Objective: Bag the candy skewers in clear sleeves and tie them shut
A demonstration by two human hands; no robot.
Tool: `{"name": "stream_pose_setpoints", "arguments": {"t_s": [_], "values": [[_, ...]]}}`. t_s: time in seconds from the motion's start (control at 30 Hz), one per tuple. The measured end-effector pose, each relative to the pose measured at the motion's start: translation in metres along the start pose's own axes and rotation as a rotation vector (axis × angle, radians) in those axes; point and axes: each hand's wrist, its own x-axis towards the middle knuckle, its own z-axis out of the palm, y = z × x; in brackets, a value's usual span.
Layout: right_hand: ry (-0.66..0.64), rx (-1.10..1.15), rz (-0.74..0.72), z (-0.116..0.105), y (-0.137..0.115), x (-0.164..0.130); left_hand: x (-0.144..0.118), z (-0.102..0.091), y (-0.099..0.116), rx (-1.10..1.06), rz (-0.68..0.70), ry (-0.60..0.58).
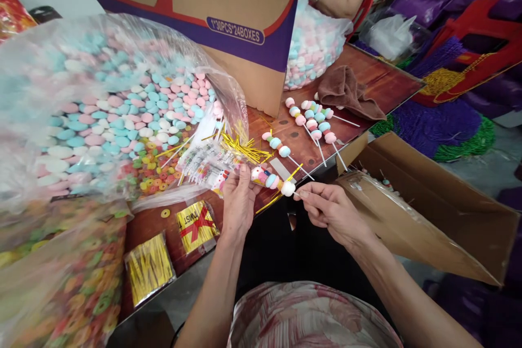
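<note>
My right hand (330,206) is closed in a pinch on the white stick of a candy skewer (271,180), strung with pink, blue and white pieces. My left hand (240,201) is closed at the skewer's far end, on what looks like a small clear printed bag; how far the bag covers the candy is hard to tell. Gold twist ties (269,204) show on both sides of the skewer. Just beyond my left hand lie a stack of printed clear bags (202,166) and a loose heap of gold ties (244,148). Another candy skewer (277,144) rests on the table.
A large clear sack of pastel candies (118,114) covers the left side, with a bag of ring candies (73,277) nearer me. Packs of ties (150,266) lie near the table edge. Several skewers (314,119) and a brown cloth (346,92) are right. An open carton (432,201) stands below.
</note>
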Motion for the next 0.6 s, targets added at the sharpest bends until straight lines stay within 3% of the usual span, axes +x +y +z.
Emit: {"name": "stream_pose_setpoints", "arguments": {"t_s": [0.1,0.2,0.33,0.47,0.6], "values": [[0.061,-0.147,-0.119,0.007,0.006,-0.002,-0.002,0.003,-0.002,0.006,0.027,-0.015],[0.144,-0.518,-0.386,0.012,0.015,-0.004,-0.004,0.005,-0.003,-0.001,0.024,-0.023],[0.129,-0.966,-0.725,0.009,0.026,-0.004,-0.005,0.000,-0.001,0.023,-0.030,-0.024],[0.201,-1.028,-0.772,0.006,0.029,-0.006,-0.005,0.000,0.001,-0.006,-0.035,-0.018],[0.209,-0.864,-0.598,0.014,0.025,-0.010,-0.009,0.008,-0.002,-0.051,-0.027,-0.006]]}}
